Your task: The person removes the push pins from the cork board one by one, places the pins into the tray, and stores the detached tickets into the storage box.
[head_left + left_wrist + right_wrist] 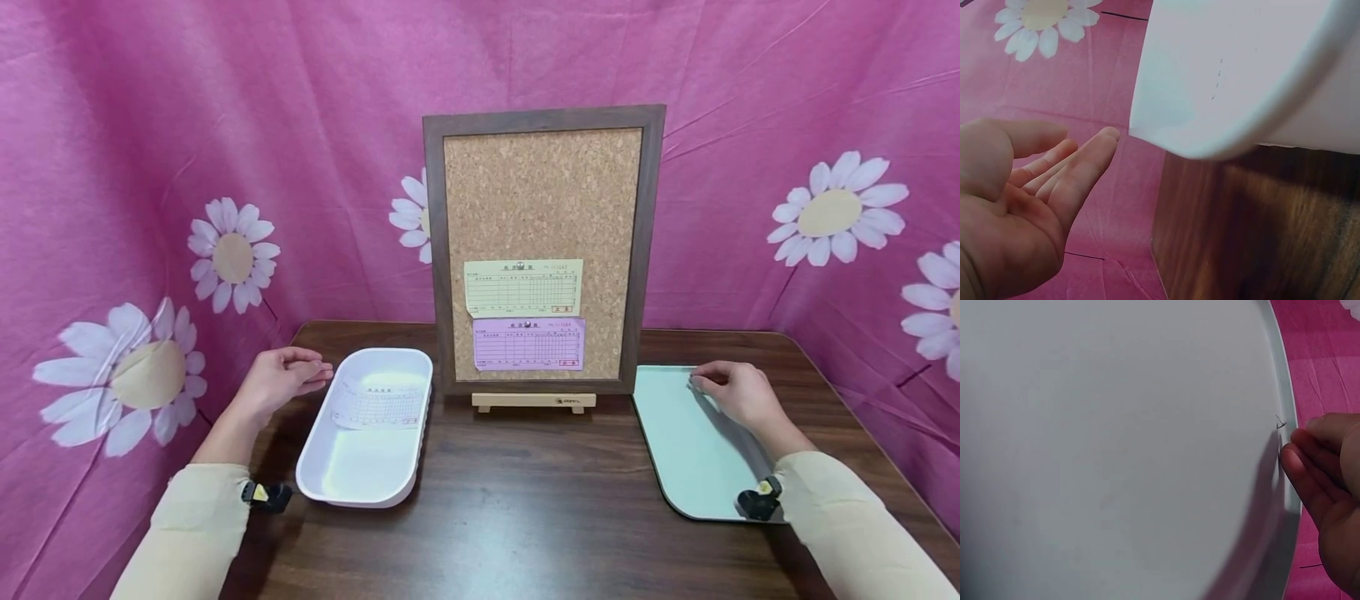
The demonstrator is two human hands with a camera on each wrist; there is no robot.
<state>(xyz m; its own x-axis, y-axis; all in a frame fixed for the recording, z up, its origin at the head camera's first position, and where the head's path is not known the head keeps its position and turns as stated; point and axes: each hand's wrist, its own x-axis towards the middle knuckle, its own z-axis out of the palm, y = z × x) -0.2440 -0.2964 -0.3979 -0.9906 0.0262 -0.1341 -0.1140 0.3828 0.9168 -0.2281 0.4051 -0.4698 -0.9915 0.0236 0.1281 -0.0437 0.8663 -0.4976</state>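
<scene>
My left hand [281, 379] hovers just left of the white plastic tray [360, 493], thumb and fingers apart with nothing between them. A paper slip [390, 406] with a printed grid lies in that tray. On the right, my right hand [742, 396] reaches over the far edge of the mint-green tray [697, 442]. Its fingertips [1294, 461] are beside a tiny thin metallic piece [1281, 423] near the rim; its exact kind is too small to tell. A yellow slip [522, 287] and a purple slip [528, 345] hang on the cork board [543, 192].
The brown-framed board leans on a small wooden stand [532, 402] at the back middle of the dark wood table [517, 500]. Pink cloth [315, 100] with daisies hangs behind and at both sides. Each wrist wears a black camera [759, 500].
</scene>
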